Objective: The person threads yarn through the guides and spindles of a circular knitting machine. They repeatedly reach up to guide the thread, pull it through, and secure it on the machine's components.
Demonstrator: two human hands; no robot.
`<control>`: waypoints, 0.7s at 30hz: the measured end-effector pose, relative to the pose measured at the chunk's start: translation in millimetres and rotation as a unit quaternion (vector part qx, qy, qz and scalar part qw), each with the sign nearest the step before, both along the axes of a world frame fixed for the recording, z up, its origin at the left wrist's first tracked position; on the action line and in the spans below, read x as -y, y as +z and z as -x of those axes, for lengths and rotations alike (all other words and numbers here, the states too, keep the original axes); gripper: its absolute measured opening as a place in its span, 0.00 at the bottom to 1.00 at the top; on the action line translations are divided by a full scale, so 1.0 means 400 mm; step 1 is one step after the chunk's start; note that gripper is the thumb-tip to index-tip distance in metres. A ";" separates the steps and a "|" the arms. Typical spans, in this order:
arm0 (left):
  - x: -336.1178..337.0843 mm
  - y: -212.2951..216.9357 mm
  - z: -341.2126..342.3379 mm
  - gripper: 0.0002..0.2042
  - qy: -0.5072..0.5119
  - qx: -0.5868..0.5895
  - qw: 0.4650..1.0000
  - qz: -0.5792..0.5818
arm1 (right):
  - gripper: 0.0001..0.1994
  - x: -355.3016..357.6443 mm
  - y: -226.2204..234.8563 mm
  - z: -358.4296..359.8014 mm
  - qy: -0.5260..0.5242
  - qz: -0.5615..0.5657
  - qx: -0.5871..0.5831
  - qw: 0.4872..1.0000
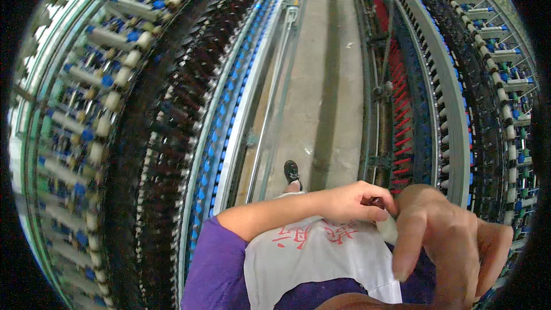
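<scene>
My left hand (364, 202) reaches across my body from a purple sleeve, its fingers closed around a bobbin (388, 231). The bobbin's dark brown tip pokes out between thumb and fingers, and a white part shows below it. Close to the camera, my right hand (450, 232) hangs just right of the bobbin. Its fingers point downward and stand apart, slightly blurred, with nothing visible in them. Whether a right fingertip touches the bobbin is hidden. Below both hands lies a white apron (321, 252) with red print.
Long spinning frames line both sides of a concrete aisle (321, 80). The left one carries a row of blue parts (221, 115) and a metal rail (238, 120). On the right stand red pegs (402, 132) beside a grey beam (445, 80). My dark shoe (291, 171) shows on the floor.
</scene>
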State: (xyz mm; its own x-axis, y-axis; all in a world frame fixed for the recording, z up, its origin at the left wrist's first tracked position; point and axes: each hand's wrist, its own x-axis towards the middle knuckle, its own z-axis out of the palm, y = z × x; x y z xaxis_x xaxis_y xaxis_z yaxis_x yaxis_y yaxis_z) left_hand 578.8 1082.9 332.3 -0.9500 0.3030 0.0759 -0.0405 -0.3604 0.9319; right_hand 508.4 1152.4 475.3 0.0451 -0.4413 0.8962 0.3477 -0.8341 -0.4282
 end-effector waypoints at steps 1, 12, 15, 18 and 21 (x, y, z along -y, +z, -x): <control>0.043 -0.001 0.031 0.11 -0.016 0.001 1.000 -0.002 | 0.06 0.029 0.012 0.017 -0.028 -0.035 -0.026 0.999; 0.444 0.043 0.429 0.12 -0.071 0.020 0.990 -0.120 | 0.09 0.421 0.163 0.346 -0.015 -0.310 -0.273 0.910; 0.560 0.022 0.537 0.13 -0.064 0.047 0.988 -0.131 | 0.06 0.546 0.116 0.414 -0.293 -0.268 -0.081 0.914; 0.687 0.000 0.665 0.13 -0.057 0.028 0.994 -0.093 | 0.10 0.692 0.092 0.518 -0.264 -0.125 -0.034 0.956; 0.831 0.005 0.801 0.13 -0.019 0.007 1.000 0.010 | 0.12 0.891 0.011 0.812 0.009 0.238 -0.186 0.953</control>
State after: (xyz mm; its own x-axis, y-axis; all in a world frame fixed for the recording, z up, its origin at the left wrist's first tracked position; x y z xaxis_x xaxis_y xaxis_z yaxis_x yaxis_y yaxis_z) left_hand 258.5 750.5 334.3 -0.9384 0.3409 0.0558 -0.0674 -0.3391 0.9383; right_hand 183.7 796.0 479.6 0.4016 0.0143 0.9157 0.2613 -0.9601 -0.0996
